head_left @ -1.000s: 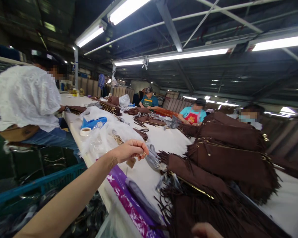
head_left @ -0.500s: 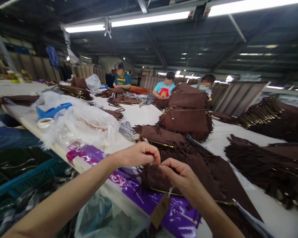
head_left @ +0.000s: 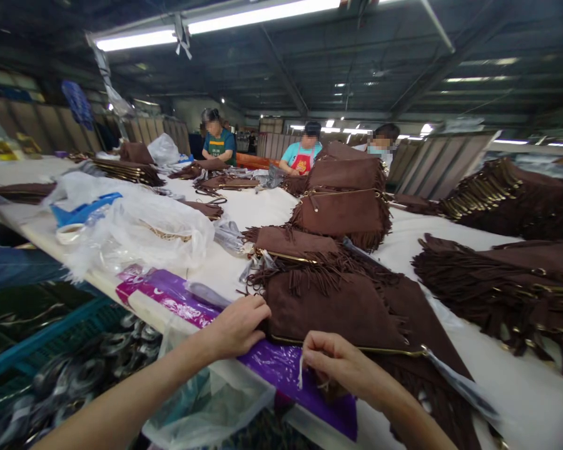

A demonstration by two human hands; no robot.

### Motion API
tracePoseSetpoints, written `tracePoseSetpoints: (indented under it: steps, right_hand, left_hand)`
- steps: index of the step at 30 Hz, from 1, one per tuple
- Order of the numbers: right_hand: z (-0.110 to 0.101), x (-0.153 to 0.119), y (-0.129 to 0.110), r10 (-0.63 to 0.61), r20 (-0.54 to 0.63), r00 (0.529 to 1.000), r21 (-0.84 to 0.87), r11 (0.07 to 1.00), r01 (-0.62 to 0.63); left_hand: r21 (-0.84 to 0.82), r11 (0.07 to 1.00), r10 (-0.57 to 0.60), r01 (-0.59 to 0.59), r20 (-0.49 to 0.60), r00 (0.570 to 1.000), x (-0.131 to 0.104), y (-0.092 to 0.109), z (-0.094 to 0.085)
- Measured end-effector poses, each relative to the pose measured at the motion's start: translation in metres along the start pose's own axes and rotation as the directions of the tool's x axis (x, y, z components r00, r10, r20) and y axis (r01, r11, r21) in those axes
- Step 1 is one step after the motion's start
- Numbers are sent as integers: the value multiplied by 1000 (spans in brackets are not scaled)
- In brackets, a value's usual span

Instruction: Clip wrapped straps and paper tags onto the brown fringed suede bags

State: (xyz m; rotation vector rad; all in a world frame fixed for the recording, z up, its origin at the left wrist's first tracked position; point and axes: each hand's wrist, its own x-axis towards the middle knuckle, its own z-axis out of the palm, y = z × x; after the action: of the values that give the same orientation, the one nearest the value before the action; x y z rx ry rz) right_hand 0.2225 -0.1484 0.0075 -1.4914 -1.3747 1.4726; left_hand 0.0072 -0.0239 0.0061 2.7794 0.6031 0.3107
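Note:
A dark brown fringed bag with a gold zip along its near edge lies flat in front of me. My left hand is closed at its left corner, fingers and thumb around the edge. Just below the zip, my right hand pinches a white string, whose end hangs free to the left. A brown tag shows partly beneath the right hand, mostly hidden by the fingers. Purple plastic sheeting lies under both hands along the table edge.
More brown fringed bags are stacked behind and at the right. A clear plastic bag, a blue tool and a roll of tape lie left. A teal crate stands below the table edge. Several people work across the table.
My hands have parted: the left went down and left to the bag's corner, the right moved down near the zip with the string. The tag, hanging visibly before, is now mostly covered.

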Motion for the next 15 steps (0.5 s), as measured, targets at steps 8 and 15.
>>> tracePoseSetpoints:
  steps: [8, 15]
  right_hand:
    - [9, -5, -6, -68, 39, 997, 56, 996, 65]
    - [13, -8, -4, -61, 32, 998, 35, 998, 60]
  left_hand:
    - [-31, 1000, 1, -2, -11, 1000, -5, -35, -3]
    - [78, 993, 98, -88, -132, 986, -15, -8, -9]
